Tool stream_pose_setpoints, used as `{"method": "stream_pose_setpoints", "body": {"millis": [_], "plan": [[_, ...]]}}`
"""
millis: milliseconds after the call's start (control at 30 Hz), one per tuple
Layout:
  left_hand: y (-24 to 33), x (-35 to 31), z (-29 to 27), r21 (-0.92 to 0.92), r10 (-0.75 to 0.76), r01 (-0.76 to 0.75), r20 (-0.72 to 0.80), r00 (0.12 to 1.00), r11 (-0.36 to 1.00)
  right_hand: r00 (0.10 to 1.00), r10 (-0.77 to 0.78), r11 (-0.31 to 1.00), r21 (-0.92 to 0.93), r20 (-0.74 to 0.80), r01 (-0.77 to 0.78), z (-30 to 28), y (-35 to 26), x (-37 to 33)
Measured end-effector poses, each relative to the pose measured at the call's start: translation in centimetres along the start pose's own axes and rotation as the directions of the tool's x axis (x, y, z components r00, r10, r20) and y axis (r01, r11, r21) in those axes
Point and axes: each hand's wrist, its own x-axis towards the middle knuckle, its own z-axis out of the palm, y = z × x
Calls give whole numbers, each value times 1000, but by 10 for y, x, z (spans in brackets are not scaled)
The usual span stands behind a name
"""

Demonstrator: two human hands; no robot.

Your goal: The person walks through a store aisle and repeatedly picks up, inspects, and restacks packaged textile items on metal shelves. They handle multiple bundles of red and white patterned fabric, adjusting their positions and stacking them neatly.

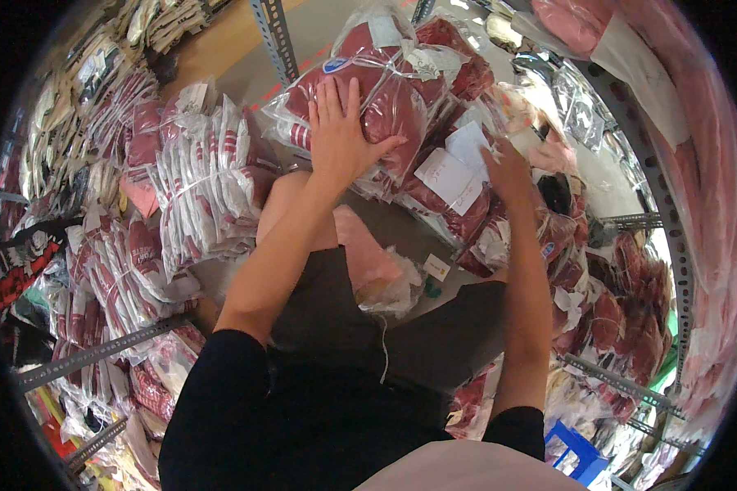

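Observation:
My left hand (340, 135) lies flat with its fingers spread on a maroon garment in a clear plastic bag (389, 114). This bag rests on top of a stack of similar bagged maroon garments. To the right, my right hand (509, 169) is slightly blurred. Its fingers are curled at the edge of a white paper sheet (452, 180) with handwriting, which lies on the bagged garments. The upper part of the paper is bent up toward those fingers. Another maroon bundle (458, 57) sits behind the stack.
A tied stack of bagged garments (205, 184) stands at the left, with more bundles around it. Perforated metal posts (274, 41) and shelf rails (98, 356) frame the space. Pink bagged garments (704, 188) hang at far right. A blue plastic crate (577, 454) is at lower right.

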Motion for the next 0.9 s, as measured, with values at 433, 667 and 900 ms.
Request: {"method": "stream_pose_setpoints", "body": {"millis": [433, 667, 900], "plan": [[1, -24, -23, -69, -31, 37, 88, 996, 997, 910, -318, 867, 308, -266, 392, 61, -135, 109], [-9, 77, -35, 56, 11, -32, 334, 942, 998, 869, -124, 941, 222, -478, 256, 93, -132, 77], [-35, 103, 52, -153, 85, -56, 190, 978, 987, 900, -43, 966, 211, -435, 148, 100, -126, 74]]}}
